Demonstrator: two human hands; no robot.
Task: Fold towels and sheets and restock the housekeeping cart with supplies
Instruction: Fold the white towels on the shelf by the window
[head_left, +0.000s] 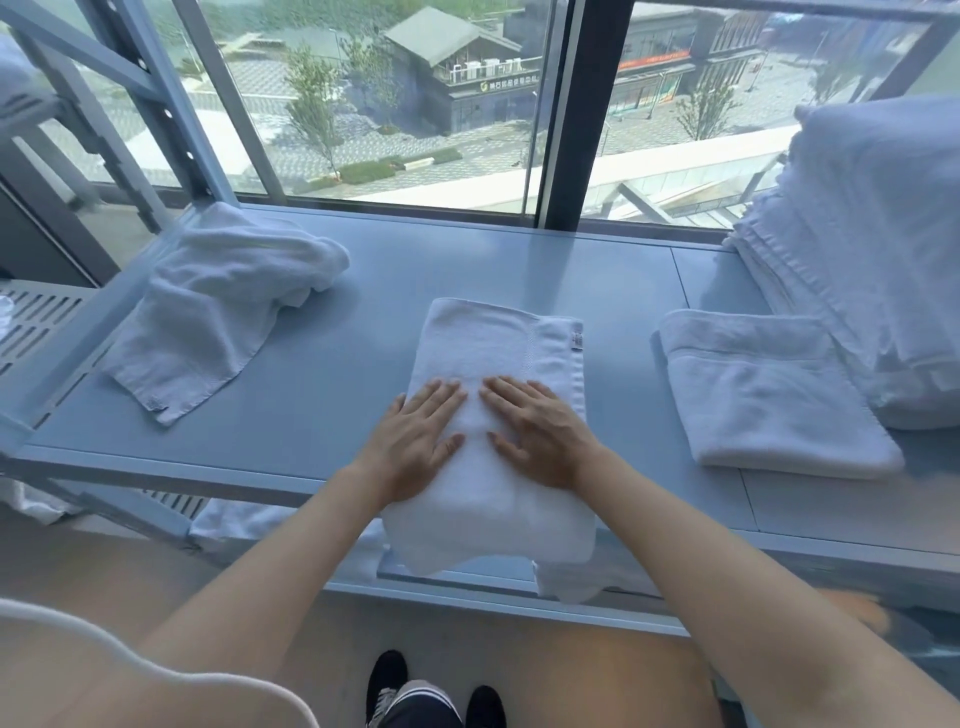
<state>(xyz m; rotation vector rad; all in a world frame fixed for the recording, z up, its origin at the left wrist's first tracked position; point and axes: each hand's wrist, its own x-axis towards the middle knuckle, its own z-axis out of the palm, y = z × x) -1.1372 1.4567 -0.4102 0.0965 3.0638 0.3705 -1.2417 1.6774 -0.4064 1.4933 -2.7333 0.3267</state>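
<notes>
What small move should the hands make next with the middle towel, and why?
Probably fold the near end away, onto the far half. Both hands, left hand and right hand, press flat on the towel, which is smooth but long, its near end hanging over the shelf edge.

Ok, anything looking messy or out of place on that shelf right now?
Yes: the crumpled white towel at the far left lies bunched and unfolded. The white towel under both hands overhangs the pale blue shelf's front edge. The folded white towel at right looks neat.
</notes>
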